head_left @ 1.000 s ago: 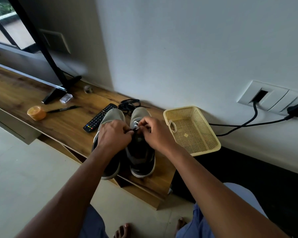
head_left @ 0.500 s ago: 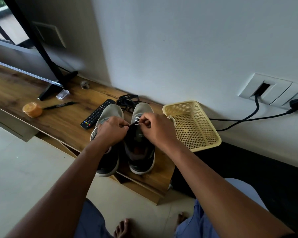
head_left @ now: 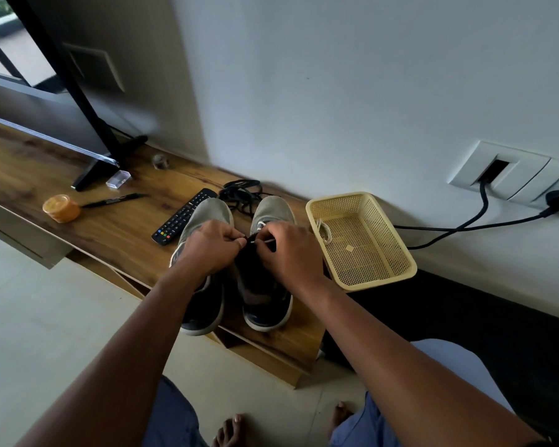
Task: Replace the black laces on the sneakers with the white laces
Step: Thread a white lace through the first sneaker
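Sneakers [head_left: 236, 262] stand side by side on the counter [head_left: 110, 227], toes to the wall, long axes pointing away from the person. Both hands meet over the right shoe: left hand [head_left: 210, 248] pinches its dark tongue edge, right hand [head_left: 291, 250] pinches the white lace [head_left: 267, 241]. Since a second ago, the hands hardly moved; only the camera shifted.

Both arms reach forward and come close together. The left hand [head_left: 208, 250] is curled tight, with its thumb and first finger pinched together. The right hand [head_left: 288, 250] is curled too, and its fingertips pinch something thin. The two hands almost touch, backs facing up, wrists bent down.
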Action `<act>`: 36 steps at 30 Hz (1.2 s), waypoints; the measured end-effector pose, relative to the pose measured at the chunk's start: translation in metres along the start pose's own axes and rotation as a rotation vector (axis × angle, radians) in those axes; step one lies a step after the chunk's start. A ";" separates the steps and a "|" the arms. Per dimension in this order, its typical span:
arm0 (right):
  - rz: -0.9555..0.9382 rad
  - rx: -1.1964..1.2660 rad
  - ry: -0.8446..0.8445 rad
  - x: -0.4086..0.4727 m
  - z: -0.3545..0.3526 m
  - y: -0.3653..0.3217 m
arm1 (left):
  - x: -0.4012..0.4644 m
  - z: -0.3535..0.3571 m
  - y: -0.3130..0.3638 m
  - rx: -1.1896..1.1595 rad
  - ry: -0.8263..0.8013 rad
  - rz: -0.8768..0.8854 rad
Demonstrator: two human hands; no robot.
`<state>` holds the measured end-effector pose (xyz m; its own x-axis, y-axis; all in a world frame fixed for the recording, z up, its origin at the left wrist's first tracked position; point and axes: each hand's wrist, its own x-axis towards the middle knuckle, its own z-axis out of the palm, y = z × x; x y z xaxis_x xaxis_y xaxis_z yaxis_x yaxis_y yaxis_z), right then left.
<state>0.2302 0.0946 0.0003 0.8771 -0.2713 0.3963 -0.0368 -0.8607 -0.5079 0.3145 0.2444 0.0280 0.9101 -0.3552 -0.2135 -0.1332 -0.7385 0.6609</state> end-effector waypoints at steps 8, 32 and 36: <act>0.297 0.299 0.010 0.007 -0.005 0.003 | -0.001 0.000 0.001 0.023 0.008 0.017; 0.048 0.004 0.017 -0.001 -0.001 -0.003 | 0.001 0.000 0.001 -0.009 -0.015 0.016; 0.112 0.009 0.026 -0.001 -0.001 -0.004 | 0.000 0.000 0.001 -0.017 -0.005 0.020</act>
<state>0.2288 0.0975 0.0027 0.8552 -0.3768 0.3559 -0.1298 -0.8204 -0.5568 0.3147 0.2438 0.0283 0.9052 -0.3730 -0.2037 -0.1447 -0.7211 0.6776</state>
